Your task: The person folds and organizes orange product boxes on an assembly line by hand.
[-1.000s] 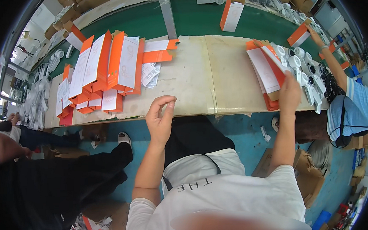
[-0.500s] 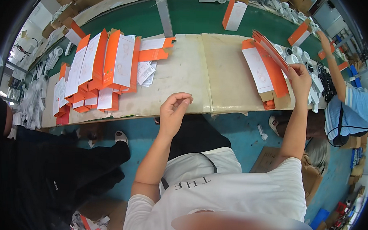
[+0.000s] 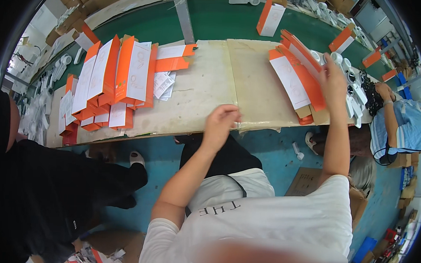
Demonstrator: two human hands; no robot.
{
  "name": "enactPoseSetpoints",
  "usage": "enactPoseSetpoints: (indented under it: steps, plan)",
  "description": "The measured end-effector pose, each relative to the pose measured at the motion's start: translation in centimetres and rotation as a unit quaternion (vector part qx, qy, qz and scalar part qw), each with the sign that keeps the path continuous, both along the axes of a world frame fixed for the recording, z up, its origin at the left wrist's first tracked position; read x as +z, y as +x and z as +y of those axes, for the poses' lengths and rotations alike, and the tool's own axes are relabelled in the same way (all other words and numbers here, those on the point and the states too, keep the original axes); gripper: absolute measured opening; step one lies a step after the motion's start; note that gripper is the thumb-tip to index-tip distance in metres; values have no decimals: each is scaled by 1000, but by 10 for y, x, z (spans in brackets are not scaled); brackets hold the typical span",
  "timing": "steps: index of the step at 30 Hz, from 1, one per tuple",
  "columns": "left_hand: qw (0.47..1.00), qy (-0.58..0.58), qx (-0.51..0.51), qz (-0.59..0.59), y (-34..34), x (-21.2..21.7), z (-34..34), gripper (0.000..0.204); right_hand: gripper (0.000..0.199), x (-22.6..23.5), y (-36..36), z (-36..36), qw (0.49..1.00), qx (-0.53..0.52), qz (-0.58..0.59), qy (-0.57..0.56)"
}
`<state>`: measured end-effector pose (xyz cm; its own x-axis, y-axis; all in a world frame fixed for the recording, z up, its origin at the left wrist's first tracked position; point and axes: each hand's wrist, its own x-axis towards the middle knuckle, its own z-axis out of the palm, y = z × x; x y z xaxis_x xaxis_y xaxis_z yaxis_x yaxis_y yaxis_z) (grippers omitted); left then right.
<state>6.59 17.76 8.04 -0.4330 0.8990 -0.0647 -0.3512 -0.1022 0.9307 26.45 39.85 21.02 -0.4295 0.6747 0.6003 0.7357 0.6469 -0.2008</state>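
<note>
Beige tbl [image 3: 198, 85] w/ org/wht boxes [image 3: 290, 81], grn surface [image 3: 221, 22] behind, blue flr [image 3: 278, 159] below

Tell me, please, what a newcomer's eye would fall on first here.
Probably the heap of orange-and-white cardboard boxes on the beige tabletop's left. Next come orange-and-white cardboard cartons at its right, near the right hand, with white round-headed plastic devices beside them.
</note>
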Motion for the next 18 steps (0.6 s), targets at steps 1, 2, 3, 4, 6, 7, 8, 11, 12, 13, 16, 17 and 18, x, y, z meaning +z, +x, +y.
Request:
enactPoseSetpoints:
  steps: [1, 2, 3, 4, 6, 7, 8, 11, 12, 13, 16, 17, 18]
  plan:
    - [998, 2, -55, -35, 11, 4, 13, 27, 25, -14, 0, 2, 993, 38, -48, 99]
    - [992, 3, -109, -70, 24, 8, 28, 33, 24, -23, -4, -2, 991, 52, -51, 113]
    - [989, -35, -122, -79, 40, 10, 45, 39, 23, -30, -11, -10, 988, 68, -54, 125]
    - [984, -71, -138, -88, 55, 12, 63, 46, 19, -32, -14, -18, 992, 50, -50, 108]
    - [951, -130, -213, -185, 70, 17, 95, 51, 16, -44, -9, -19, 994, 72, -31, 81]
    - [940, -105, -246, -211, 72, 14, 111, 47, 14, -43, -9, -28, 994, 83, -30, 63]
    - [927, -80, -282, -235, 74, 11, 124, 44, 14, -48, -5, -28, 993, 100, -34, 57]
    - [944, -74, -226, -230, 80, 9, 146, 33, 16, -49, 4, -31, 993, 100, -22, 58]
    - [948, -92, -192, -239, 79, 10, 152, 30, 17, -41, 7, -31, 993, 79, -14, 83]
    - [951, -88, -185, -231, 77, 13, 154, 28, 19, -30, 12, -29, 994, 68, 11, 86]
    - [954, -76, -143, -253, 73, 12, 166, 27, 19, 10, 23, -13, 980, 36, 54, 187]
    - [953, -70, -115, -270, 71, 11, 167, 35, 18, 20, 25, -7, 976, 18, 80, 203]
    - [954, -68, -117, -268, 69, 11, 165, 35, 17, 27, 28, -3, 975, 29, 123, 184]
